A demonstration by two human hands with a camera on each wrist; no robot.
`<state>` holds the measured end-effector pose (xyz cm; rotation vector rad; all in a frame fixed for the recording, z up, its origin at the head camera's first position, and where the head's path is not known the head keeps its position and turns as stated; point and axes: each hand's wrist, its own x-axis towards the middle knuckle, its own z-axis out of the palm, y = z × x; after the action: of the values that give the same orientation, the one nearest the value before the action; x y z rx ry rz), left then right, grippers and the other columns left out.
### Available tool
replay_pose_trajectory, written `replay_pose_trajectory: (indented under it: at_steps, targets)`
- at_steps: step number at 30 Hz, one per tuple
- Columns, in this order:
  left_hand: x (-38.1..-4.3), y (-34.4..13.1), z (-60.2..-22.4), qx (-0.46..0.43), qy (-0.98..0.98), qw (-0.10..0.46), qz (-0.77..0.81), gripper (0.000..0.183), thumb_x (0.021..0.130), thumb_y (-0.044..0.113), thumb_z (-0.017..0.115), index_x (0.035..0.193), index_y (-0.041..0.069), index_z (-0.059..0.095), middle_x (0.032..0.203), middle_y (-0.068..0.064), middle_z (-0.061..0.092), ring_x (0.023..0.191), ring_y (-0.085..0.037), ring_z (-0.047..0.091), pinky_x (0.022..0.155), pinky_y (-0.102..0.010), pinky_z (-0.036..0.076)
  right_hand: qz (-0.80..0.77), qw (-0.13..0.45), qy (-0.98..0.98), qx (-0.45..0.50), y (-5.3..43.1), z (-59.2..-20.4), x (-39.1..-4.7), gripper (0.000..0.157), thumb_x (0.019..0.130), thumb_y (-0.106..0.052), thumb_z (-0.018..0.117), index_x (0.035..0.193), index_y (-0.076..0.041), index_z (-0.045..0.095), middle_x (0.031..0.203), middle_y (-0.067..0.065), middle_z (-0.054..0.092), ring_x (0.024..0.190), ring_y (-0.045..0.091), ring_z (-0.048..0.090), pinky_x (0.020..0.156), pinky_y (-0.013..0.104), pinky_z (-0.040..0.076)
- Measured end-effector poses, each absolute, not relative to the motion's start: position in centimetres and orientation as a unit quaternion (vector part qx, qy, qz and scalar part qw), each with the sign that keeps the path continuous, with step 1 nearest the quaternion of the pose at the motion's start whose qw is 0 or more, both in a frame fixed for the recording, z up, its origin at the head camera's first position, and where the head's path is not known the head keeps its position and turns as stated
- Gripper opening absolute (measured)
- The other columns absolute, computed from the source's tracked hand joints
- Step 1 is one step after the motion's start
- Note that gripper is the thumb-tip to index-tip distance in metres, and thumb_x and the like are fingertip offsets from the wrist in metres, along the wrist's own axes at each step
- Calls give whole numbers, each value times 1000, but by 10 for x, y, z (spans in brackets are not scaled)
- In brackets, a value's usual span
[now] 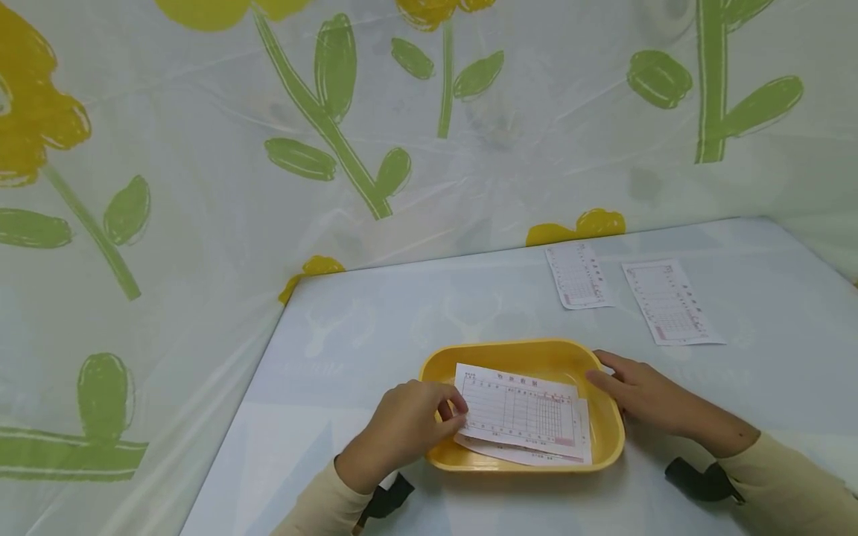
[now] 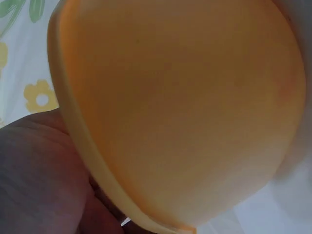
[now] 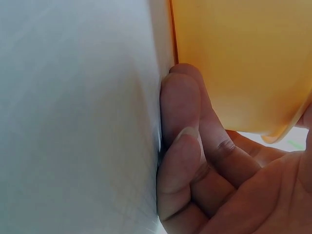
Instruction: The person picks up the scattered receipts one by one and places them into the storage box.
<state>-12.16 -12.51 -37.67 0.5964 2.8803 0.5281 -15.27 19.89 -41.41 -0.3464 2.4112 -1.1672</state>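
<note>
A yellow tray [image 1: 523, 348] with rounded corners stands near the front of the table. Inside it lie printed receipt slips [image 1: 516, 413], overlapping, the upper one slanted across the lower. My left hand [image 1: 415, 417] reaches over the tray's left rim and pinches the upper slip's left edge between thumb and fingers. In the left wrist view the tray's outer wall [image 2: 185, 112] hides the slips and the fingertips. My right hand [image 1: 643, 391] grips the tray's right end, thumb over the rim. Its curled fingers [image 3: 180, 102] lie low against the outer wall, close to the tabletop.
Two more receipt slips lie farther back on the table, a left one [image 1: 578, 275] and a right one [image 1: 672, 304]. Behind the pale table [image 1: 375, 327] hangs a white curtain [image 1: 201, 149] printed with yellow flowers and green leaves.
</note>
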Motion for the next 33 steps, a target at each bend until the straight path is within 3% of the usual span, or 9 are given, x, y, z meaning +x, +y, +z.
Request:
replay_pose_trajectory:
  at_steps: [8, 13, 17, 20, 27, 33]
  targets:
    - [-116, -121, -376, 239, 966, 37, 88, 6, 79, 34, 69, 80, 28, 70, 57, 20, 52, 49, 2, 42, 54, -19, 32, -427, 220, 868, -127, 200, -414, -154, 54, 97, -44, 37, 141, -13, 30, 71, 2, 60, 56, 15, 52, 48, 24, 39]
    - [-115, -120, -374, 226, 968, 21, 108, 7, 80, 34, 69, 78, 28, 70, 55, 20, 50, 48, 2, 41, 58, -23, 31, -429, 221, 867, -125, 200, -414, -155, 55, 97, -44, 37, 141, -13, 29, 75, 3, 61, 57, 15, 52, 49, 24, 40]
    - [-115, -121, -375, 224, 964, -18, 140, 10, 81, 37, 68, 74, 30, 68, 51, 22, 46, 46, 4, 40, 65, -29, 26, -436, 227, 862, -124, 200, -414, -155, 55, 97, -45, 37, 141, -14, 29, 76, 3, 62, 57, 15, 52, 49, 25, 40]
    - [-117, -122, -375, 216, 959, -51, 176, 10, 82, 37, 66, 74, 30, 67, 53, 22, 45, 49, 3, 41, 65, -29, 28, -435, 229, 862, -122, 200, -416, -154, 55, 97, -45, 37, 142, -14, 29, 75, 3, 61, 57, 15, 52, 49, 24, 40]
    - [-128, -125, -380, 195, 946, -103, 237, 8, 81, 33, 69, 85, 27, 64, 78, 9, 57, 77, -10, 50, 72, -27, 36, -426, 222, 869, -123, 201, -416, -153, 56, 97, -46, 36, 141, -13, 30, 75, 3, 60, 59, 15, 53, 52, 25, 42]
    - [-135, -129, -388, 160, 950, -114, 244, 37, 81, 31, 69, 115, 23, 57, 113, 0, 53, 101, -15, 46, 87, -35, 40, -389, 178, 897, -108, 204, -409, -158, 56, 95, -53, 34, 136, -16, 37, 73, 2, 59, 62, 16, 55, 54, 27, 45]
